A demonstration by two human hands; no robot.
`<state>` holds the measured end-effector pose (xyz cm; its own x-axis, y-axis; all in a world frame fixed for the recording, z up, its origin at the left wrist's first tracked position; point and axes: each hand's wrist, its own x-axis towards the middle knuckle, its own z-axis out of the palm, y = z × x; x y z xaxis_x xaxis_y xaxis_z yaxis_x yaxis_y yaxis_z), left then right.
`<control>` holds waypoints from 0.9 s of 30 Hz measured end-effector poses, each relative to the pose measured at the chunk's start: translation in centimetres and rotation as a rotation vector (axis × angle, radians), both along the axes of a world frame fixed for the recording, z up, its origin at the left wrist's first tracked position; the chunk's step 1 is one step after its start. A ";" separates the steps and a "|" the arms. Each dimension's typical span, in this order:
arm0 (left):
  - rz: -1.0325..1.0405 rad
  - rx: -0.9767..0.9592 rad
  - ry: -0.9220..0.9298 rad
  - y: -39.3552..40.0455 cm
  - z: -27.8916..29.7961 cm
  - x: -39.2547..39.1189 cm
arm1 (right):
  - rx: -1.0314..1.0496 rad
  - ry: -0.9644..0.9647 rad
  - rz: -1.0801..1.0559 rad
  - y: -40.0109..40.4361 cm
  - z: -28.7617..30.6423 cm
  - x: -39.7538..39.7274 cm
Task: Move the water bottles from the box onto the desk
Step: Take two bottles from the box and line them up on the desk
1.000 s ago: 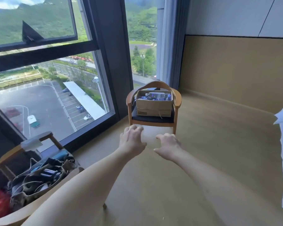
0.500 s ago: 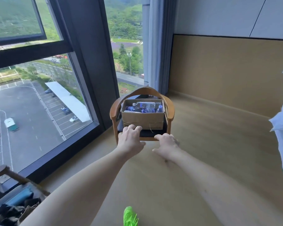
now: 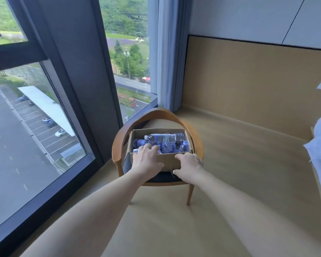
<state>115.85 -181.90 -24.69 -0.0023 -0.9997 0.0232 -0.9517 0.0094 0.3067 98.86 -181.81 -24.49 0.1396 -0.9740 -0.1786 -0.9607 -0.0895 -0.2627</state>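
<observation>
A brown, matt corrugated-cardboard box (image 3: pixel 170 161) holds clear, glossy plastic water bottles (image 3: pixel 163 138) with blue printed labels. It sits on a curved chair of smooth, lightly sheened light-brown wood (image 3: pixel 119 145) with a dark matt seat pad (image 3: pixel 163 179). The pale wood-look floor (image 3: pixel 239 173) is smooth with a soft sheen. A grey-blue cloth curtain (image 3: pixel 167 52) hangs in folds beside glossy window glass (image 3: pixel 26 136).

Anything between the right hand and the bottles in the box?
Only the box's near cardboard wall; the right hand sits at its outer rim, short of the bottles, in the head view.
</observation>
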 end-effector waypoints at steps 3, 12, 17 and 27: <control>0.011 0.028 0.000 -3.7 -1.4 2.0 | 0.021 0.007 0.014 -3.6 -0.9 1.7; 0.086 0.111 0.008 -14.6 -7.0 6.5 | 0.116 -0.005 0.097 -15.4 -5.1 5.9; 0.135 0.174 0.009 -22.0 -11.6 8.1 | 0.169 0.024 0.171 -24.2 -9.2 7.5; 0.184 0.520 0.001 -33.1 -19.5 9.1 | 0.370 0.041 0.196 -39.6 -16.1 8.7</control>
